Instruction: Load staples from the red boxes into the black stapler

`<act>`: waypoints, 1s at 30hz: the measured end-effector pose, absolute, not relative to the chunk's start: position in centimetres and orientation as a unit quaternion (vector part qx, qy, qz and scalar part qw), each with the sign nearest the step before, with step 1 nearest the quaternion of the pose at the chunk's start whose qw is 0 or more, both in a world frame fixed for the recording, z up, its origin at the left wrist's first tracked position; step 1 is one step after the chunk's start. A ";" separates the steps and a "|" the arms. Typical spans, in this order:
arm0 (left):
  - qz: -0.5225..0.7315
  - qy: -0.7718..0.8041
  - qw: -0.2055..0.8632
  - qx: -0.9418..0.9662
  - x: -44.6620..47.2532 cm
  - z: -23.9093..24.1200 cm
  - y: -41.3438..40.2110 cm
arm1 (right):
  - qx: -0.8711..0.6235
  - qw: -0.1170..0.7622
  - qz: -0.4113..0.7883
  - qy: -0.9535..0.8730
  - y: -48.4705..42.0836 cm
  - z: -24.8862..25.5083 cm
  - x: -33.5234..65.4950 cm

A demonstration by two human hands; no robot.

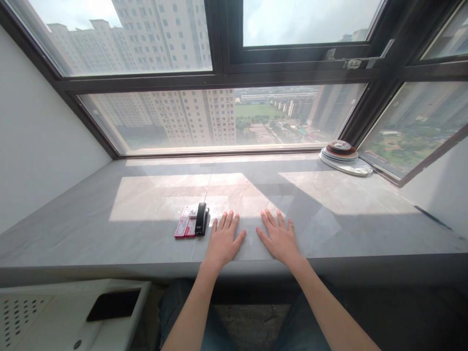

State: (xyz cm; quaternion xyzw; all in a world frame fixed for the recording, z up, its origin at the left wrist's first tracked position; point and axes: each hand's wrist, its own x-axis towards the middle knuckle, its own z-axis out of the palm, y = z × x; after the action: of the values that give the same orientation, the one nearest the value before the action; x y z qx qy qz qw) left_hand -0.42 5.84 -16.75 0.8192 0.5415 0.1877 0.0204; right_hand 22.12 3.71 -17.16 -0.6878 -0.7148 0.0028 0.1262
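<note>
Hands lie flat with fingers spread on the sill, left hand just right of the black stapler and red boxes, right hand beside it, so any grasp suits the left.

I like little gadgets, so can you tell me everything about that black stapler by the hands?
The black stapler is small, with a glossy, plastic-looking body. It lies closed on the grey stone-like window ledge, pointing away towards the window. Small red and white boxes sit right against its left side. The left hand rests flat just to its right, not touching it. Sunlight falls just behind it.
</note>
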 end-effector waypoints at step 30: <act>0.186 0.536 0.022 0.823 -0.6 -16.3 5.6 | -0.685 0.126 -0.002 -0.717 3.7 -17.3 22.3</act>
State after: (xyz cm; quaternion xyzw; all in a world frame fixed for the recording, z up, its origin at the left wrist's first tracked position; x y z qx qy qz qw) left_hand -0.57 5.62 -16.35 0.8229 0.5364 0.1861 0.0218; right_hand 22.31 3.73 -17.32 -0.6854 -0.7171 -0.0024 0.1264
